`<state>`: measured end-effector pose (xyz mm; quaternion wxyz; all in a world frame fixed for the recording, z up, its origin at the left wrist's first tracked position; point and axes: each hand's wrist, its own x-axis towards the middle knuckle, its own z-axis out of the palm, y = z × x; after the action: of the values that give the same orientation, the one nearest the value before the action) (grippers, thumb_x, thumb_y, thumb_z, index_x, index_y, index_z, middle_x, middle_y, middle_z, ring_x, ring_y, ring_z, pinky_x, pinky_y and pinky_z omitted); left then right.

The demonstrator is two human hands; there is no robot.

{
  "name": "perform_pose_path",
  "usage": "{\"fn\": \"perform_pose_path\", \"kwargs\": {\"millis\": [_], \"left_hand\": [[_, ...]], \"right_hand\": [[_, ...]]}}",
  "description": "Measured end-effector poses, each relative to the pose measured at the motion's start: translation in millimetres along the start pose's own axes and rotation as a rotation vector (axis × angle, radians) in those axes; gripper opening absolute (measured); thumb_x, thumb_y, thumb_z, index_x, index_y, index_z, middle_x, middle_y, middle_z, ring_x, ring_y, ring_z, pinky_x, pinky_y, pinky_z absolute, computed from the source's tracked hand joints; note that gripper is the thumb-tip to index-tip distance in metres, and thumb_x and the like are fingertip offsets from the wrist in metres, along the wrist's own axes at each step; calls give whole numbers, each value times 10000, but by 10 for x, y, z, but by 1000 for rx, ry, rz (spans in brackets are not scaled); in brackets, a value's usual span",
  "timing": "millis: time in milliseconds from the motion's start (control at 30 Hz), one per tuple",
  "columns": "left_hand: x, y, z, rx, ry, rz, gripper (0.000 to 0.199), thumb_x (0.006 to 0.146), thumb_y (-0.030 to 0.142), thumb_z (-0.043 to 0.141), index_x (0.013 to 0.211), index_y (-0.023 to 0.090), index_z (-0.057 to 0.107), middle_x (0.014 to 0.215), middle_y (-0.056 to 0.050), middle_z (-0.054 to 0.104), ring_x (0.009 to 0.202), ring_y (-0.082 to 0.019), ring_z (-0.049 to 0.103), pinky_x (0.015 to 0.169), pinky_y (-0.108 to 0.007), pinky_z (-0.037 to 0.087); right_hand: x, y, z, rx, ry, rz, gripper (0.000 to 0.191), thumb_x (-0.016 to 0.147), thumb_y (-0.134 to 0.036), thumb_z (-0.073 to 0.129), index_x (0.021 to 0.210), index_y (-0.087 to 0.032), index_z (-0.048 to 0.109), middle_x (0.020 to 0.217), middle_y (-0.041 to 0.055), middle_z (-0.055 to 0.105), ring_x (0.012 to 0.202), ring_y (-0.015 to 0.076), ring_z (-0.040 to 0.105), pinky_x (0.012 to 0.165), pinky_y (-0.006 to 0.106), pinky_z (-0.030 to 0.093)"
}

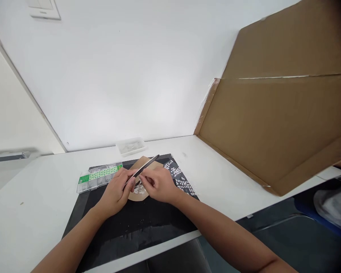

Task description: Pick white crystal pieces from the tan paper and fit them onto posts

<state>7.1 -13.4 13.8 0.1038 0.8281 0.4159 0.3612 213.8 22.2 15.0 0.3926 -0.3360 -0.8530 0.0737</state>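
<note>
A long thin dark strip with a pale edge (149, 162) slants up to the right, and my left hand (121, 189) is closed round its lower part. Close beside it, my right hand (159, 184) has thumb and fingers pinched together at the strip's near side; what they hold, if anything, is too small to make out. Below both hands lies a tan paper piece (142, 160) with small white bits (140, 189) on it. It rests on a black mat (142, 223). Rows of small white pieces (184, 185) lie on the mat's right side.
A clear compartment box with green labels (98, 177) sits at the mat's left edge. Behind the mat is a translucent tray (130, 147). A large brown cardboard piece (281, 113) leans at the right of the white table (221, 185). A chair (290, 235) stands below right.
</note>
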Motion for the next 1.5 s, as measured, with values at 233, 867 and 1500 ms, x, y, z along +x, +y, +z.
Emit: {"fn": "perform_pose_path", "kwargs": {"millis": [233, 867, 1500], "left_hand": [[-4, 4, 22, -74, 25, -36, 265, 1063, 298, 359, 1228, 214, 547, 810, -21, 582, 845, -210, 545, 833, -378, 440], [7, 33, 31, -58, -4, -40, 309, 1069, 301, 341, 1293, 213, 534, 783, -17, 568, 831, -206, 540, 805, -361, 446], [8, 11, 7, 0, -9, 5, 340, 1055, 261, 373, 1359, 191, 509, 837, -34, 600, 914, -226, 547, 863, -381, 445]], "right_hand": [[47, 198, -99, -41, 62, 158, 312, 998, -331, 465, 709, -214, 464, 569, -40, 479, 527, 114, 451, 556, 262, 258], [25, 68, -104, -27, -1, 33, 348, 998, -339, 474, 674, -213, 468, 561, -26, 473, 541, 125, 438, 609, 275, 309], [57, 157, -141, -36, 88, 203, 343, 1002, -328, 460, 682, -214, 413, 551, -39, 429, 509, 115, 422, 561, 269, 265]]}}
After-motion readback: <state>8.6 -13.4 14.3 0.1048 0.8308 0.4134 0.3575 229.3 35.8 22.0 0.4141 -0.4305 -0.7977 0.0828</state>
